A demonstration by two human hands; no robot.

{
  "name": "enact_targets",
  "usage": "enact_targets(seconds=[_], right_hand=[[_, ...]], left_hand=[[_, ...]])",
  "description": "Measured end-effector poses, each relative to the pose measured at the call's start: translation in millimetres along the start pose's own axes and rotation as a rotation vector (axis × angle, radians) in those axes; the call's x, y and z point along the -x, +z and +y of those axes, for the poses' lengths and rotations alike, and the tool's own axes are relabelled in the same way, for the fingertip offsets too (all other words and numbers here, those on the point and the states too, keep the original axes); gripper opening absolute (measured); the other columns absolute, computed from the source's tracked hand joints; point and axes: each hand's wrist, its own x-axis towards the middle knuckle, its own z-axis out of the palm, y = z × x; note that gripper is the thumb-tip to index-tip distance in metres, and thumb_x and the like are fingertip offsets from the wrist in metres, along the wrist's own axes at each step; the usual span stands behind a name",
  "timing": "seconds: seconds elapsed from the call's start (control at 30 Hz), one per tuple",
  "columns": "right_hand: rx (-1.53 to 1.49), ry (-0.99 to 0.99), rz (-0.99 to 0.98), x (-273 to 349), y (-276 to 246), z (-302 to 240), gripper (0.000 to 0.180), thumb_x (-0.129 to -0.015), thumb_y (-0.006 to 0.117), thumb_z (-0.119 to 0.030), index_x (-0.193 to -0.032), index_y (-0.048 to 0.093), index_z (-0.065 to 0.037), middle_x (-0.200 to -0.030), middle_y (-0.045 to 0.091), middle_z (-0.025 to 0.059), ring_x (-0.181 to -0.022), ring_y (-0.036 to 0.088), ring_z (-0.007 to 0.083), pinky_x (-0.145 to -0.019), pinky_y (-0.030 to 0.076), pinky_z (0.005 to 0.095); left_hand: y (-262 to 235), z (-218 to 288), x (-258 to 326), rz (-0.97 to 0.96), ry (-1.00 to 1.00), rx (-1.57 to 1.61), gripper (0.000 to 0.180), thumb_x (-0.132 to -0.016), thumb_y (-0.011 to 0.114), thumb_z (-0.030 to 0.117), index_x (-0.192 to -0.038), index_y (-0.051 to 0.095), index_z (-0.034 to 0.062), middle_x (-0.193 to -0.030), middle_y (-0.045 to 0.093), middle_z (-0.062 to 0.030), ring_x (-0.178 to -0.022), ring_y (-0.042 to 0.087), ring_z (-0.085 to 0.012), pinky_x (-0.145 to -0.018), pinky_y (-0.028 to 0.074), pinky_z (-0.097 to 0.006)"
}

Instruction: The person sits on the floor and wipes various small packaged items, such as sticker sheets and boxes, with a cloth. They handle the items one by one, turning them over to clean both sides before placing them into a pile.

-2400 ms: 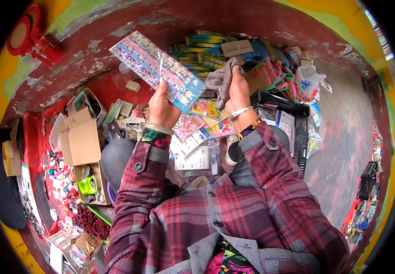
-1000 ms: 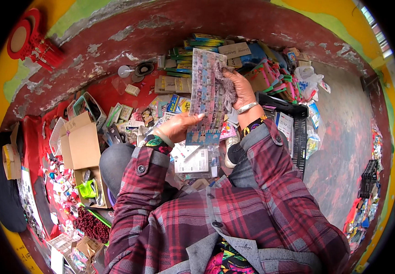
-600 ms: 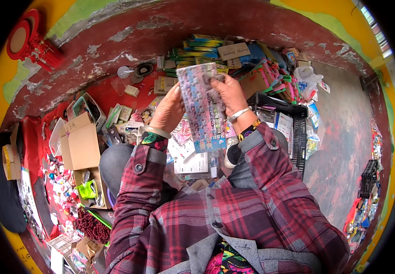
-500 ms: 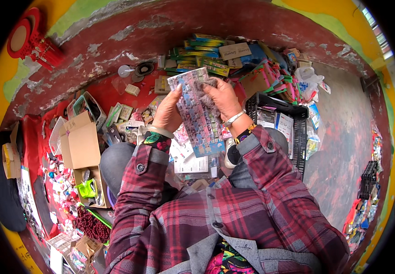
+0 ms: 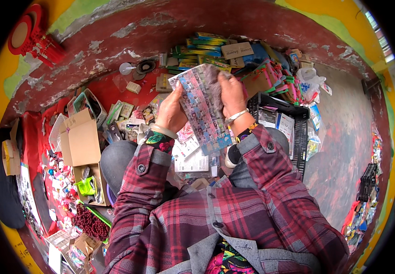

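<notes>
A long, flat sheet printed with rows of small pink, purple and blue pictures [image 5: 198, 107] is held tilted in front of my chest, perhaps a sticker sheet. My left hand [image 5: 172, 112] grips its left edge, thumb lying on the printed face. At the upper right edge, my right hand [image 5: 233, 96] is closed round a grey-brown fuzzy cloth [image 5: 213, 82], which lies against the sheet. The fingers behind the sheet are hidden. Below it, white printed papers [image 5: 192, 160] lie between my knees.
A black plastic crate [image 5: 300, 132] with packets stands by my right knee. To the left are an open cardboard box [image 5: 81, 141] and a basket [image 5: 94, 107]. Stacked colourful boxes [image 5: 206, 48] and pink-green items [image 5: 275, 77] lie along the far wall.
My right hand and the cloth have shifted up and slightly right, to the sheet's top right corner. The sheet's lower end has swung a little right; my left hand still grips it.
</notes>
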Motion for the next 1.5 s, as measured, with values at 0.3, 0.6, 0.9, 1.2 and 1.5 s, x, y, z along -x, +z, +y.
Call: enact_targets(seconds=[0.3,0.6,0.9,1.2,1.5], right_hand=[[0.005,-0.313,-0.033,-6,-7,-50,0.03,-0.095,0.049,-0.028,-0.11,0.058,-0.003,-0.101,0.061,0.0023,-0.089,0.056,0.0107,-0.08,0.045,0.0243],[0.978,-0.878,-0.333,27,22,-29,0.029,-0.079,0.065,-0.036,-0.093,0.06,-0.011,-0.08,0.062,0.0076,-0.077,0.058,0.028,-0.067,0.045,0.038],[0.809,-0.453,-0.036,21,22,-29,0.032,-0.085,0.062,-0.037,-0.078,0.063,-0.005,-0.064,0.06,0.0134,-0.06,0.061,0.0279,-0.053,0.046,0.037],[-0.247,0.096,-0.07,-2,-2,-63,0.037,-0.088,0.06,-0.038,-0.095,0.062,-0.002,-0.079,0.063,0.0022,-0.066,0.058,0.0101,-0.06,0.048,0.0232],[0.517,-0.405,-0.238,11,8,-54,0.016,-0.084,0.065,-0.016,-0.095,0.06,-0.005,-0.085,0.061,0.0018,-0.077,0.055,0.0086,-0.07,0.045,0.0238]], left_hand=[[-12,1,1,0.061,0.003,-0.275,0.029,-0.094,0.049,0.02,-0.118,0.051,0.0034,-0.106,0.059,-0.006,-0.093,0.058,-0.0146,-0.08,0.048,-0.03],[2,-12,12,-0.14,0.053,-1.04,0.025,-0.092,0.046,0.01,-0.114,0.054,-0.0007,-0.102,0.06,-0.0071,-0.094,0.056,-0.0152,-0.082,0.044,-0.027],[20,-9,18,-0.197,0.062,-1.332,0.026,-0.093,0.049,0.011,-0.115,0.054,0.0001,-0.103,0.06,-0.007,-0.097,0.052,-0.013,-0.085,0.043,-0.029],[22,5,21,-0.093,0.086,-0.792,0.034,-0.096,0.039,0.021,-0.121,0.048,0.0002,-0.111,0.058,-0.0071,-0.101,0.054,-0.0136,-0.089,0.042,-0.027],[19,8,17,-0.066,0.088,-0.388,0.027,-0.096,0.041,0.02,-0.115,0.049,0.003,-0.104,0.057,-0.0048,-0.092,0.056,-0.0135,-0.083,0.045,-0.028]])
